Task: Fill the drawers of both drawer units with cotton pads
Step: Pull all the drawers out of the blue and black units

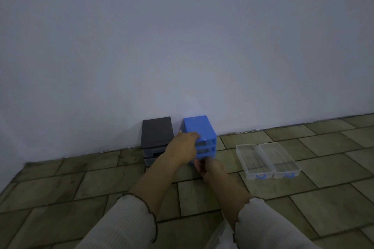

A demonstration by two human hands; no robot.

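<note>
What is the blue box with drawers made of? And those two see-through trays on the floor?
The blue drawer unit looks like smooth molded plastic: even color, rounded corners, a faint sheen on top. The two clear trays also look like plastic, thin and transparent, since the floor tiles show through them, with blue curved handles at the front. The tiles seem to be matte stone or ceramic; the dim light leaves that open.
</note>
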